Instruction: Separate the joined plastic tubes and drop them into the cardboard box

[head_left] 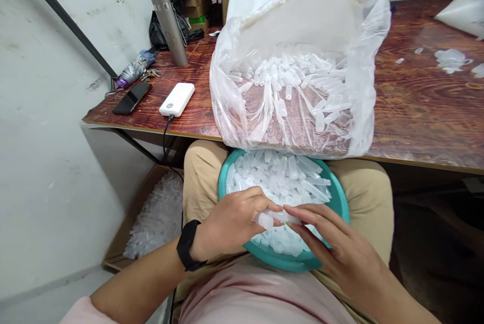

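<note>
A teal bowl (340,200) rests on my lap, full of small translucent plastic tubes (287,175). My left hand (232,223), with a black watch on the wrist, is closed around one tube (272,218) held over the bowl. My right hand (336,246) pinches the other end of the same tube with its fingertips, its other fingers stretched out. A large clear plastic bag (302,61) holding several more tubes lies open on the table edge just beyond the bowl.
The wooden table (416,102) also carries a white power bank (177,99), a black phone (132,98), keys, a folded umbrella and a steel bottle (168,21). A cardboard box (151,218) of tubes stands on the floor at my left. A wall is close on the left.
</note>
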Demonstrator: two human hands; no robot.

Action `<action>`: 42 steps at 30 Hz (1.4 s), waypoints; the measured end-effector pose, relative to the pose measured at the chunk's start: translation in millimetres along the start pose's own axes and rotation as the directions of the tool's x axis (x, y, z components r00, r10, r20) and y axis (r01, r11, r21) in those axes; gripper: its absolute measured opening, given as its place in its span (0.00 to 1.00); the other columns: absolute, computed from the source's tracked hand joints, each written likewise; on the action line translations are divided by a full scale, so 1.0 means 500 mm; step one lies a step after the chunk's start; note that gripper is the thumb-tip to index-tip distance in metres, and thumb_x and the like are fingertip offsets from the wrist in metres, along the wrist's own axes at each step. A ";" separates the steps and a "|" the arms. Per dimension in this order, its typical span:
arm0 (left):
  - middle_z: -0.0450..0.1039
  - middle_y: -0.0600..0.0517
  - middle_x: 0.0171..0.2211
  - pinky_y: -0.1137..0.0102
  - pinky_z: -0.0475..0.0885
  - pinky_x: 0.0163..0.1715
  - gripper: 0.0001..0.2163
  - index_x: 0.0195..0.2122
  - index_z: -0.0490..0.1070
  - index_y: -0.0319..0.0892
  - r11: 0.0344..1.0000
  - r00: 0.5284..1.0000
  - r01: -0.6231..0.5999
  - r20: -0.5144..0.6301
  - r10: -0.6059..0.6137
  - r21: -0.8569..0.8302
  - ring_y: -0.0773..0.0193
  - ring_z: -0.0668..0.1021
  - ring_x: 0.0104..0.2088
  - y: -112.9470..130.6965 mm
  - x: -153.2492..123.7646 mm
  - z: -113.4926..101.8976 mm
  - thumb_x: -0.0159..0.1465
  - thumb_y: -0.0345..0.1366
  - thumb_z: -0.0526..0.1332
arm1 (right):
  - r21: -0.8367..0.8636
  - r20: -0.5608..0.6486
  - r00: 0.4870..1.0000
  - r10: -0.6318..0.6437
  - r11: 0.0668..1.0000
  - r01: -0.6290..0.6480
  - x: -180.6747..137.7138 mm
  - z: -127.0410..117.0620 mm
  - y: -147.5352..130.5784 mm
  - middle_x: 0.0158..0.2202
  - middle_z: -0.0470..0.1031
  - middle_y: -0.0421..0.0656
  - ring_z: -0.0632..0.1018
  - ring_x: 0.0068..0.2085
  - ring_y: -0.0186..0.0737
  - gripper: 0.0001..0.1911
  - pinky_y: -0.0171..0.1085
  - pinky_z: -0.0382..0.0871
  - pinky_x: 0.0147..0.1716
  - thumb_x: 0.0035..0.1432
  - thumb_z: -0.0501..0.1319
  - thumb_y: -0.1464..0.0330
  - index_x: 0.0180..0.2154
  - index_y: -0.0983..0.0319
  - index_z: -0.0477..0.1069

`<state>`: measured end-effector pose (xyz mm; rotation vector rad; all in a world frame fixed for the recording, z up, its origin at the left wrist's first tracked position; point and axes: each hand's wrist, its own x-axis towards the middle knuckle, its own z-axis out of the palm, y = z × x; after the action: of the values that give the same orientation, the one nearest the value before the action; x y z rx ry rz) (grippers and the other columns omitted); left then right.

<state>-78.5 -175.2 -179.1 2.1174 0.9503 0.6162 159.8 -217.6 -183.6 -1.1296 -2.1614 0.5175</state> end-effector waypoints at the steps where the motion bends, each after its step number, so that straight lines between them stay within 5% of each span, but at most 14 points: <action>1: 0.79 0.47 0.43 0.69 0.73 0.45 0.13 0.50 0.78 0.41 1.000 1.000 -0.011 -0.009 0.011 -0.022 0.60 0.81 0.43 0.001 -0.003 0.003 0.71 0.42 0.63 | 0.008 -0.007 1.000 0.010 1.000 -0.010 -0.001 0.001 -0.004 0.46 0.78 0.43 0.82 0.46 0.38 0.18 0.34 0.78 0.45 0.72 0.58 0.68 0.60 0.49 0.68; 6: 0.79 0.50 0.38 0.71 0.73 0.41 0.11 0.43 0.80 0.41 0.980 0.993 0.076 -0.080 -0.092 -0.182 0.63 0.81 0.38 0.012 -0.019 0.026 0.67 0.44 0.67 | 0.040 -0.012 0.997 0.072 0.997 -0.072 -0.014 0.017 -0.021 0.40 0.79 0.41 0.82 0.39 0.37 0.12 0.34 0.79 0.39 0.73 0.57 0.66 0.55 0.51 0.69; 12: 0.79 0.48 0.41 0.68 0.73 0.42 0.10 0.48 0.79 0.42 0.999 1.000 0.017 -0.011 -0.017 0.040 0.60 0.81 0.41 0.010 -0.027 0.043 0.72 0.39 0.62 | 0.066 0.103 0.954 0.283 0.955 -0.290 -0.022 0.026 -0.021 0.38 0.82 0.42 0.83 0.34 0.38 0.16 0.35 0.78 0.33 0.76 0.49 0.63 0.62 0.54 0.62; 15: 0.79 0.49 0.40 0.70 0.73 0.42 0.11 0.46 0.80 0.41 0.996 0.996 0.085 -0.031 -0.086 -0.031 0.61 0.82 0.41 0.009 -0.024 0.041 0.68 0.43 0.66 | 0.038 0.118 0.961 0.249 0.966 -0.255 -0.025 0.017 -0.021 0.44 0.81 0.45 0.84 0.40 0.40 0.20 0.39 0.80 0.40 0.75 0.51 0.57 0.64 0.54 0.60; 19: 0.80 0.50 0.40 0.70 0.73 0.41 0.11 0.45 0.80 0.42 0.994 0.996 0.090 -0.015 -0.091 -0.057 0.62 0.82 0.41 0.010 -0.021 0.040 0.67 0.42 0.68 | 0.024 0.158 0.945 0.287 0.955 -0.294 -0.029 0.013 -0.021 0.37 0.80 0.41 0.82 0.33 0.37 0.19 0.35 0.79 0.33 0.76 0.48 0.59 0.65 0.53 0.59; 23: 0.79 0.51 0.40 0.71 0.73 0.42 0.10 0.46 0.80 0.42 0.993 0.993 0.105 -0.044 -0.107 -0.051 0.63 0.82 0.41 0.009 -0.022 0.038 0.67 0.41 0.68 | 0.007 0.143 0.962 0.234 0.971 -0.238 -0.031 0.017 -0.018 0.48 0.81 0.45 0.84 0.41 0.39 0.19 0.39 0.80 0.42 0.75 0.51 0.58 0.63 0.52 0.60; 26: 0.80 0.52 0.41 0.71 0.73 0.42 0.09 0.45 0.79 0.42 0.996 0.994 0.094 -0.053 -0.094 -0.013 0.63 0.82 0.41 0.007 -0.021 0.037 0.68 0.40 0.67 | -0.007 0.158 0.950 0.269 0.962 -0.272 -0.034 0.023 -0.011 0.42 0.81 0.42 0.84 0.37 0.37 0.18 0.36 0.80 0.37 0.76 0.50 0.61 0.64 0.52 0.58; 30: 0.78 0.52 0.38 0.72 0.73 0.38 0.07 0.44 0.78 0.41 0.997 0.999 -0.005 -0.036 0.008 0.073 0.64 0.81 0.38 0.002 -0.020 0.043 0.68 0.38 0.67 | -0.010 0.094 0.989 0.113 0.994 -0.113 -0.043 0.038 -0.010 0.52 0.79 0.45 0.83 0.50 0.42 0.17 0.42 0.79 0.48 0.75 0.51 0.63 0.62 0.50 0.60; 33: 0.77 0.51 0.37 0.70 0.73 0.36 0.05 0.45 0.76 0.41 0.956 0.987 -0.162 0.037 0.157 0.246 0.61 0.81 0.37 -0.001 -0.019 0.053 0.70 0.31 0.62 | 0.110 0.108 0.965 0.239 0.962 -0.251 -0.044 0.044 -0.019 0.46 0.80 0.43 0.84 0.45 0.38 0.13 0.37 0.79 0.44 0.76 0.48 0.63 0.58 0.51 0.61; 36: 0.77 0.51 0.39 0.69 0.74 0.37 0.09 0.49 0.73 0.43 0.935 0.976 -0.210 0.121 0.183 0.284 0.61 0.81 0.39 -0.008 -0.004 0.056 0.70 0.29 0.59 | 0.188 0.178 0.908 0.379 0.893 -0.409 -0.038 0.029 -0.010 0.37 0.79 0.40 0.83 0.37 0.37 0.16 0.35 0.79 0.37 0.77 0.45 0.60 0.60 0.54 0.59; 38: 0.77 0.51 0.43 0.69 0.75 0.41 0.09 0.51 0.71 0.43 0.962 0.987 -0.135 0.116 0.110 0.236 0.61 0.81 0.43 -0.018 0.025 0.049 0.70 0.32 0.60 | 0.103 0.182 0.895 0.407 0.897 -0.429 -0.032 0.011 0.018 0.35 0.77 0.40 0.82 0.34 0.39 0.19 0.36 0.79 0.34 0.77 0.44 0.57 0.62 0.55 0.58; 42: 0.74 0.49 0.48 0.67 0.75 0.48 0.11 0.50 0.69 0.42 0.970 0.997 -0.016 0.079 -0.003 0.242 0.59 0.79 0.49 -0.044 0.128 0.023 0.67 0.28 0.62 | -0.321 0.037 0.958 0.285 0.911 -0.258 -0.029 -0.004 0.095 0.41 0.79 0.51 0.83 0.43 0.54 0.27 0.53 0.79 0.43 0.74 0.48 0.51 0.61 0.62 0.65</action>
<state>-41.1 -120.0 -195.0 2.3418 1.0180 0.4330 195.2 -203.1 -215.6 -1.6262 -2.2228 0.3505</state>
